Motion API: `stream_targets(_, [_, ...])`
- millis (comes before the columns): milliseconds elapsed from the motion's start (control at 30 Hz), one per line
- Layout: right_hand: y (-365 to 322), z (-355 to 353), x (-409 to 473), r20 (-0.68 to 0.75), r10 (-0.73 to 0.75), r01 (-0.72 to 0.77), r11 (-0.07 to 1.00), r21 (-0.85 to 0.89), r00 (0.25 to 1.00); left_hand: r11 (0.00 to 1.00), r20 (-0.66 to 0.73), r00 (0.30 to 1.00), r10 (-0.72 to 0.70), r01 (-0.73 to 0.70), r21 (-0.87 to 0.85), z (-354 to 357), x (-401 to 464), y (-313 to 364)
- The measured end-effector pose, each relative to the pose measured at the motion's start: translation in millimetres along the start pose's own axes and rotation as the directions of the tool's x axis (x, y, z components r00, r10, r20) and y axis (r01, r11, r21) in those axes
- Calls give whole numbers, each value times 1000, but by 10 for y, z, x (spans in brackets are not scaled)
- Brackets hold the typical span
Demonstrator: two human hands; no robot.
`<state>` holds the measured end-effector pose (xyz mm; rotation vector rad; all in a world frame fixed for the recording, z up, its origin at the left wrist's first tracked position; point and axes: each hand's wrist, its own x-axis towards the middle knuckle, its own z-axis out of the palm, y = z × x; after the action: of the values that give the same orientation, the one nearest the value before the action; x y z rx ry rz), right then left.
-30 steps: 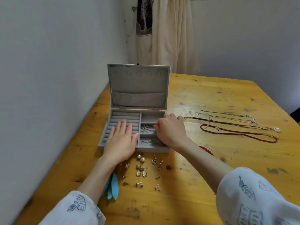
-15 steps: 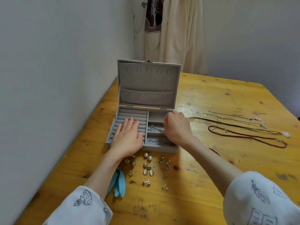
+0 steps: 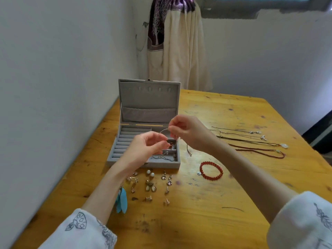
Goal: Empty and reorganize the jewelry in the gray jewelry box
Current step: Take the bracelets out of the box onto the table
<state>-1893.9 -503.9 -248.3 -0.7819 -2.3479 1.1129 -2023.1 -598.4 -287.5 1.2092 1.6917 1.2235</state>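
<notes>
The gray jewelry box [image 3: 125, 141] stands open on the wooden table [image 3: 206, 203], lid upright. My left hand [image 3: 145, 148] and my right hand [image 3: 186, 132] hover above its right compartments, both pinching a thin silver bracelet [image 3: 163, 131] with a dark cord end [image 3: 188, 150] dangling below. A silver chain [image 3: 162, 157] and small red pieces [image 3: 171, 145] lie in the right compartments. The ring rolls on the left look bare.
Several earrings [image 3: 150, 186] and blue feather earrings [image 3: 122, 200] lie in front of the box. A red bead bracelet [image 3: 211, 170] lies to its right, several necklaces [image 3: 251, 141] farther right. A wall runs along the left; cloth hangs behind the table.
Both hands have risen out of the box, lifting the thin bracelet between them. The head view tilted up, and the red bead bracelet now shows fully.
</notes>
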Motion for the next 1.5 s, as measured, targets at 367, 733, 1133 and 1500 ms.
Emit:
stream_targets(367, [465,-556,-723,136,300,-329,852,406,944,982,20,992,-123,125,-142,553,-91,184])
stream_targets(733, [1286,-903,-1266,-43,547,-514,809,285,836,942,46,997,-57,38,333,1644,103,97])
stream_targets(1133, [1580,-896,-1275,-228,466,-512,827,-232,855,666,127,986,105,-164,728,2036,273,-17])
stream_targets(1500, [1203,-546,-872,-253,269,-333,907,-259,929,707,69,971,229,-215,674,1356,285,-42])
